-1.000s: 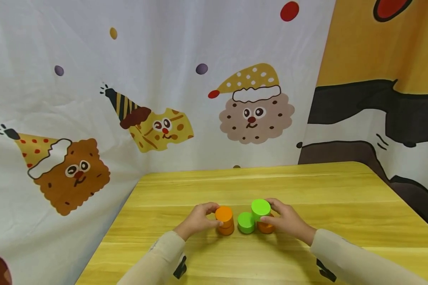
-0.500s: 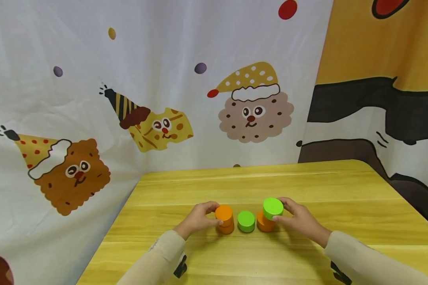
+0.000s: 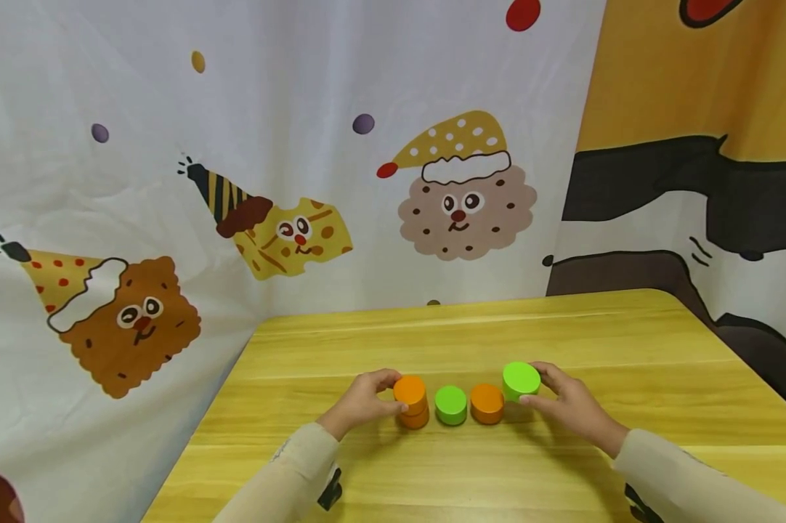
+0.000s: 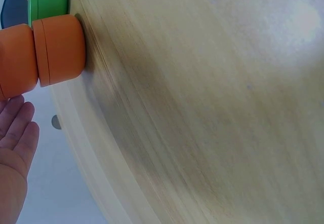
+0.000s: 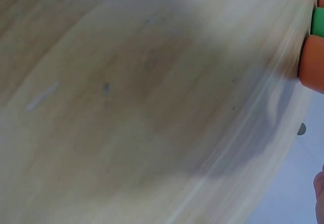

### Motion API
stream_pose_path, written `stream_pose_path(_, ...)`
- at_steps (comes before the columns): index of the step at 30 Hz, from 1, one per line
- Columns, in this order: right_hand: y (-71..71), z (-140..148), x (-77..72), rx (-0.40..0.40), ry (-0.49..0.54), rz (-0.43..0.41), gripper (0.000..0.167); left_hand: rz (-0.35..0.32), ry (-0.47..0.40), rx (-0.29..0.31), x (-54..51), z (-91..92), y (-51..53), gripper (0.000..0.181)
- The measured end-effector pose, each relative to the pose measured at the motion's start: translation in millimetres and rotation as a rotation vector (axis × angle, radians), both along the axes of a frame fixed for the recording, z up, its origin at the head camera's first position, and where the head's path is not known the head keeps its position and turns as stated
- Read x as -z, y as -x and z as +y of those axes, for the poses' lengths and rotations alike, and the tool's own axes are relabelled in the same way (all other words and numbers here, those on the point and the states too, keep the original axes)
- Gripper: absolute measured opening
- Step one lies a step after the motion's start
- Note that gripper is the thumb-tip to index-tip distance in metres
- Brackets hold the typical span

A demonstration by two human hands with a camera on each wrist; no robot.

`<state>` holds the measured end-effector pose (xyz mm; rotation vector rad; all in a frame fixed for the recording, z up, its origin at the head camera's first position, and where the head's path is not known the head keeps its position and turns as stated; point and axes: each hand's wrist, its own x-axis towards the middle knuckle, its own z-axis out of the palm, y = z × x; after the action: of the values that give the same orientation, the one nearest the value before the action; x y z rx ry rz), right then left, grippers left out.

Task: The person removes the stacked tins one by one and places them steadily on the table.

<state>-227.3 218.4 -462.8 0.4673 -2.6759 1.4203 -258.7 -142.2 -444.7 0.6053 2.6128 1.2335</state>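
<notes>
At the table's middle, my left hand (image 3: 362,404) grips the upper orange cylinder (image 3: 410,391), which sits on a lower orange cylinder (image 3: 415,418). Seam lines run round both in the left wrist view, where fingers (image 4: 20,127) show beside the upper one. A short green cylinder (image 3: 450,405) stands right of this stack, then a single orange cylinder (image 3: 487,404). Further right, my right hand (image 3: 572,403) pinches another green cylinder (image 3: 521,380) between thumb and fingers, seemingly raised above the table. That held piece is out of the right wrist view.
The wooden table (image 3: 341,341) has rounded far corners. Behind it hangs a white cloth (image 3: 301,94) printed with cartoon biscuits and cheese. Wood surface extends in front of the cylinders and to their right.
My right hand has carried its green cylinder rightward, from above the single orange cylinder to a spot right of it. The left hand keeps its grip on the stack, almost still.
</notes>
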Motion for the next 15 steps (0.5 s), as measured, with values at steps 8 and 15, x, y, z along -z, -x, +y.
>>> stream_pose_path(8,0.7,2,5.2,0.018,0.012,-0.051,0.063,-0.006,0.002,-0.005,-1.1,0.4,-0.4,0.046)
stream_pose_path(15,1.8,0,14.3,0.031,0.028,-0.105,0.065,-0.007,0.006,-0.004,-1.7,0.3,-1.1,0.046)
